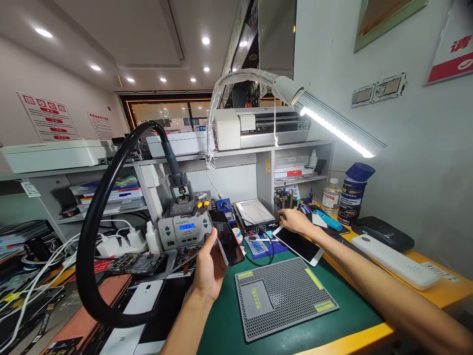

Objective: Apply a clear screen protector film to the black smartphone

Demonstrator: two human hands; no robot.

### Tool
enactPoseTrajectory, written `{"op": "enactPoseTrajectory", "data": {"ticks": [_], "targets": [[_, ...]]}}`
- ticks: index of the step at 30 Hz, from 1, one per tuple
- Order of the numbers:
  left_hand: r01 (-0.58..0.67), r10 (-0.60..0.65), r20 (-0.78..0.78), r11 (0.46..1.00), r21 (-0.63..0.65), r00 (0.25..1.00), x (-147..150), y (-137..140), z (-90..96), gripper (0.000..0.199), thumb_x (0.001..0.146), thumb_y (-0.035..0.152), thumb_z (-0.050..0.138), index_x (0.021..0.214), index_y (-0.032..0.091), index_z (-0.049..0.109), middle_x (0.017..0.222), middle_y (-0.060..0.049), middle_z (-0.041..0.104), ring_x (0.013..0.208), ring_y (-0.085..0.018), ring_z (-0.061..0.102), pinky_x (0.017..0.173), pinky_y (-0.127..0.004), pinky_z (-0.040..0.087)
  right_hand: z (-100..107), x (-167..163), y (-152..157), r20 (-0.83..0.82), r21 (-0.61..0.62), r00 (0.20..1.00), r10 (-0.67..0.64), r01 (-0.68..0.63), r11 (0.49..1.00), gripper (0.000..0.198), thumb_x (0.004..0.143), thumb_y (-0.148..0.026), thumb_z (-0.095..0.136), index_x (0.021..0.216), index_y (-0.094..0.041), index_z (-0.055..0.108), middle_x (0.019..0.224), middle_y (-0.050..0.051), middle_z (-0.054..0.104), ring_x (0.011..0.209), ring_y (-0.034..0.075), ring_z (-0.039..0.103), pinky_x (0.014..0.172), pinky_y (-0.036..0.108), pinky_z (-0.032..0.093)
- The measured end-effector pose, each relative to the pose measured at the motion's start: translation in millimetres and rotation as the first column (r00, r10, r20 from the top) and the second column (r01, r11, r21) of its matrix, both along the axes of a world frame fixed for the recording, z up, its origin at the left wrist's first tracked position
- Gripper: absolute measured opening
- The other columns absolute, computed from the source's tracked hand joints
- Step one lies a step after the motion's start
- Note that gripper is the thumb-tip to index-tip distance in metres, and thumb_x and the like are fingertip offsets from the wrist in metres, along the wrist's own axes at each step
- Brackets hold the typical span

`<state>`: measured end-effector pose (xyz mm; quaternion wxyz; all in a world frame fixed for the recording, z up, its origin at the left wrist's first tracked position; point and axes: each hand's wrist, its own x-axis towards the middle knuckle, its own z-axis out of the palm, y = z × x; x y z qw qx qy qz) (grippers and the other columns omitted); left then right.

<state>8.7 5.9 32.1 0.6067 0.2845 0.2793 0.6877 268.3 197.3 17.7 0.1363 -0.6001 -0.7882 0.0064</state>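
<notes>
My left hand (211, 268) is wrapped round a dark-screened smartphone (227, 239), held tilted above the bench. Over at the back right, my right hand (294, 220) has its fingers curled together beside the tool holder (286, 197) and the right edge of a flat heating plate (254, 212). Whatever those fingertips pinch, if anything, is hidden. Below that wrist a white-framed tablet (299, 244) lies face up. A grey perforated mat (286, 296) rests on the green work surface (225, 320) in front of me.
A hot air station (185, 228) with a thick black hose (83, 236) arches over the left side. Phones and parts (135, 301) crowd the left bench. A lit lamp (340, 125) hangs above. Right stand a spray can (351, 197), a bottle (331, 195) and a white power bank-like block (395, 261).
</notes>
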Motion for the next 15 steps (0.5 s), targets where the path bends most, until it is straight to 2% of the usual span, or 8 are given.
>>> {"op": "enactPoseTrajectory", "data": {"ticks": [5,15], "targets": [[-0.012,0.012,-0.002,0.999,-0.031,1.0,1.2,-0.5,1.2,0.041,0.085,0.044,0.071,0.111,0.013,0.073,0.089,-0.011,0.077,0.08,-0.026,0.075,0.072,-0.035,0.061,-4.8,-4.8,-0.4,0.147,0.054,0.989,-0.023,0.015,0.998,0.032,0.098,-0.037,0.061,0.123,-0.016,0.061,0.12,0.009,0.065,0.103,0.023,0.065,0.088,0.044,0.056],[-0.012,0.012,-0.005,0.999,-0.049,1.0,0.1,-2.7,-0.1,0.039,0.083,0.042,0.073,0.107,0.012,0.073,0.092,-0.011,0.077,0.083,-0.027,0.075,0.073,-0.034,0.06,4.6,-16.2,13.3,0.332,0.065,0.943,-0.023,0.001,0.998,0.033,0.097,-0.036,0.062,0.123,-0.016,0.061,0.121,0.009,0.064,0.102,0.023,0.065,0.087,0.043,0.056]]}}
